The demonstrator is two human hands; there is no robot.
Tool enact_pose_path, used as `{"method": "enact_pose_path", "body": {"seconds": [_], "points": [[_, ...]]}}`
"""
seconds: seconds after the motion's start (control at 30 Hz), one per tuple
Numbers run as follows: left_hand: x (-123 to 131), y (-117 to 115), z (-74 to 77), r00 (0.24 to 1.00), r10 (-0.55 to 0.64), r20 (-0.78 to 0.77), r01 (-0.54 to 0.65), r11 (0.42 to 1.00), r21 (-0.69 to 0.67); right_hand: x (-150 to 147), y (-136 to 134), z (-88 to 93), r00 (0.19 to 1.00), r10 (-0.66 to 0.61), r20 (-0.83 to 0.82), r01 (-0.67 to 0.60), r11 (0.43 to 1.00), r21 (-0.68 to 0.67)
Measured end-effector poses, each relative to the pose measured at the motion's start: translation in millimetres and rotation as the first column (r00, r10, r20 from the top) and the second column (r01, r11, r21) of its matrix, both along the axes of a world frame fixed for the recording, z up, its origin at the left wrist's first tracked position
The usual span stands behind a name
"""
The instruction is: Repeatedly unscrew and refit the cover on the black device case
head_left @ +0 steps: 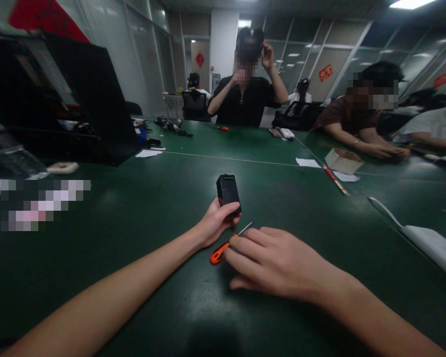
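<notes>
A small black box-shaped device (229, 190), likely plastic, is gripped in my left hand (214, 223), with the thumb across its near face. Just below that hand lies a screwdriver (218, 254) with an orange and black handle and a thin metal shaft pointing up and right. My right hand (273, 260) is over the table beside it, fingers apart and loosely bent. Its fingertips overlap the edge of the handle; whether they touch it I cannot tell. The thumb hangs lower, away from the handle.
The green table (163, 307) spreads all round. A black open case (96, 99) stands at left, near a clear bottle (13, 148). A small open carton (344, 161) and a white device (431, 245) are at right. Across sit a person in black (245, 101) and others.
</notes>
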State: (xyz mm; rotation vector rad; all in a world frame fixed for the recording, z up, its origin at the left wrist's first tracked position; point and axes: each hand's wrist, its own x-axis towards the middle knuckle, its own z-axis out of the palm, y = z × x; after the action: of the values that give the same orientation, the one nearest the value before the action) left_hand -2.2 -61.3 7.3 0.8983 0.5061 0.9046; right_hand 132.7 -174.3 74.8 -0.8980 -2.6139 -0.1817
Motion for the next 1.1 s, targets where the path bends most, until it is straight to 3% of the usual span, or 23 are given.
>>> {"method": "enact_pose_path", "body": {"seconds": [0.13,0.27,0.43,0.53,0.6,0.67,0.73,0.8,1.1], "points": [[0.4,-1.4,1.5,0.999,0.049,-0.004,-0.049,0.999,0.014,-1.8,16.8,-18.7,0.948,0.028,0.319,-0.043,0.998,0.04],[-0.5,0.1,-0.2,0.999,0.018,-0.039,-0.017,1.0,0.023,-4.3,17.0,-41.1,0.963,-0.041,0.268,0.036,0.999,0.025],[-3.7,1.2,2.4,0.996,-0.051,-0.071,0.049,0.999,-0.023,8.5,13.7,-40.2,0.972,-0.019,0.233,0.005,0.998,0.062],[-6.1,0.9,4.5,0.992,-0.092,-0.08,0.089,0.995,-0.044,27.3,13.6,-32.8,1.0,0.008,0.017,-0.011,0.984,0.18],[-7.3,0.9,4.4,0.992,-0.106,-0.066,0.103,0.994,-0.046,38.7,13.8,-28.3,0.951,-0.007,-0.31,0.085,0.967,0.239],[-8.2,1.2,3.3,0.992,-0.109,-0.062,0.106,0.993,-0.053,44.7,13.8,-25.2,0.772,-0.014,-0.636,0.211,0.949,0.236],[-8.8,1.6,2.1,0.992,-0.105,-0.068,0.102,0.993,-0.051,45.0,13.5,-23.9,0.598,0.014,-0.801,0.262,0.942,0.212],[-9.1,1.9,1.2,0.992,-0.102,-0.075,0.1,0.994,-0.038,42.5,12.7,-24.3,0.548,0.044,-0.835,0.24,0.948,0.207],[-7.4,-1.2,4.3,0.994,-0.07,-0.089,0.07,0.998,-0.007,44.8,6.2,-28.0,0.682,0.029,-0.73,0.192,0.957,0.217]]}}
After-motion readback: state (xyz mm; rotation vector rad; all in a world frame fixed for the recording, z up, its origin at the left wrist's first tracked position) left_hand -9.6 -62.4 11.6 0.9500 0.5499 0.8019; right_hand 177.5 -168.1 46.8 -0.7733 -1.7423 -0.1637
